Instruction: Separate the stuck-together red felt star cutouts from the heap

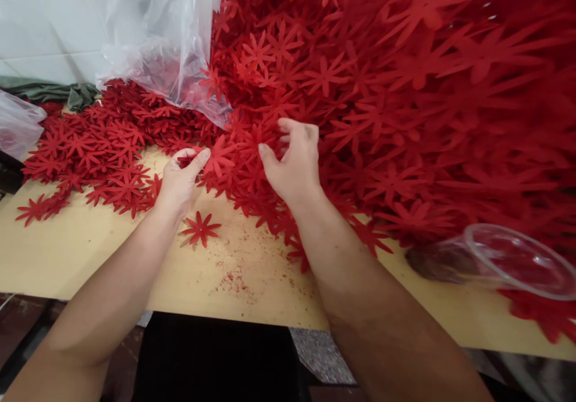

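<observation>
Between the thumb and fingers of my left hand (182, 174) is a red flower cutout (220, 157) with several narrow petals. My right hand (297, 159) is raised at the near side of a big heap of like red flower cutouts (333, 78), its thumb and fingers apart and nothing seen between them. Whether its fingertips touch the heap I cannot tell. Below my left hand a single loose flower (201, 229) lies flat on the table. Beyond that hand spreads a lower pile of darker red flowers (94, 138).
A clear plastic bag (166, 48) hangs down between the two piles. On the right, a transparent plastic cup (477, 258) lies on its side on the pale wooden table (193, 288). Red crumbs (234, 282) dot the tabletop. Dark green cloth (54, 92) lies at the back left.
</observation>
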{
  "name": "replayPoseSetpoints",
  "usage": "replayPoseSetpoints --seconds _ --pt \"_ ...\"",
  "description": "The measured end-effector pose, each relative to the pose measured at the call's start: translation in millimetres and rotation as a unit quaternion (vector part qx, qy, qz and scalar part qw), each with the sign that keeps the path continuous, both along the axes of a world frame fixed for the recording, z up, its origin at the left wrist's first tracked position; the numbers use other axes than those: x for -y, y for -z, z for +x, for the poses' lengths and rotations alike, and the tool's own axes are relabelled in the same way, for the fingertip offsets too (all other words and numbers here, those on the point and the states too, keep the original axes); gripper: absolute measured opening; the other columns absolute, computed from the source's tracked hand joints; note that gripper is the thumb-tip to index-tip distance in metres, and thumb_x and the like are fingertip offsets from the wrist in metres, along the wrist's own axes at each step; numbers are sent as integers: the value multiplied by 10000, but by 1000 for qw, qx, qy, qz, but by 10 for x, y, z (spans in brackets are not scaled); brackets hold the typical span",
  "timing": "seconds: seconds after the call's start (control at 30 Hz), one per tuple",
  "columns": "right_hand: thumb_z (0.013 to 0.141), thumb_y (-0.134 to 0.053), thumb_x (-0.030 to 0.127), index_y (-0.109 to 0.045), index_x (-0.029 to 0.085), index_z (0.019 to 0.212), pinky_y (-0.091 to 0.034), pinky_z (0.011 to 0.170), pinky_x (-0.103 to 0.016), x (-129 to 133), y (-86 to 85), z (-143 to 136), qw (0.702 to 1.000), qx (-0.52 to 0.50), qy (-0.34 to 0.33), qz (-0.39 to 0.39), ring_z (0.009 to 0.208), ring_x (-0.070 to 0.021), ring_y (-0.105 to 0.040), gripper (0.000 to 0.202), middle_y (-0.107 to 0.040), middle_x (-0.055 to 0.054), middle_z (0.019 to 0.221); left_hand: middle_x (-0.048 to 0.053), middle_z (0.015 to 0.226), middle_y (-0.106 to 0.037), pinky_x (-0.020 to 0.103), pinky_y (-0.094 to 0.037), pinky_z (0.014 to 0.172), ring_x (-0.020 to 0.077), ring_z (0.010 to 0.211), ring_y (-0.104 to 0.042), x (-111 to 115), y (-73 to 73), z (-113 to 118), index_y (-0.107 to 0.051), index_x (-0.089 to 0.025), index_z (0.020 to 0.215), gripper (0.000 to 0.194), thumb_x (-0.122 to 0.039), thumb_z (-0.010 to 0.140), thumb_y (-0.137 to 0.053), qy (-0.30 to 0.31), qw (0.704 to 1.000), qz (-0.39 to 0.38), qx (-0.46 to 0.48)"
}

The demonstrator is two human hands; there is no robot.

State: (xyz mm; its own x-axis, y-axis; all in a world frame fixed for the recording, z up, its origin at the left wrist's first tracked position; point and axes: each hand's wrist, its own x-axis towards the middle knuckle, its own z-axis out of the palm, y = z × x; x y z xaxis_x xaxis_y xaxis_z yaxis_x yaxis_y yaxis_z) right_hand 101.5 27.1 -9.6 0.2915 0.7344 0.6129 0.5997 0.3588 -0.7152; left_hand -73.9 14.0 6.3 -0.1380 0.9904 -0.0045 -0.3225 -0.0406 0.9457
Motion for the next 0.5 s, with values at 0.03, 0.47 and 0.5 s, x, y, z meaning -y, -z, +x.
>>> replayPoseSetpoints --seconds 0.03,0.47,0.5 --pt "733 -643 380 -576 168 976 -421 887 -426 12 -9 -6 1000 14 -1 12 994 -228 -524 329 -546 -128 1071 -78 552 -562 162 -393 504 33 509 -491 4 13 14 -530 -181 615 323 -290 515 -818 2 1000 11 -8" --pt "727 -641 373 -541 165 647 -360 548 -249 181 -81 -355 923 -176 -306 -155 539 -70 -418 245 -507 33 583 -52 595 -565 187 -421 578 40 539 -489 75 38 118 -551 -164 649 224 -326 715 -689 45 997 -3 -54" --pt "732 -634 391 -533 168 637 -347 541 -250 170 -76 -341 924 -183 -300 -151 527 -67 -396 262 -484 40 568 -47 620 -581 190 -429 590 43 556 -503 80 36 120 -567 -165 680 204 -327 721 -684 50 997 -6 -50"
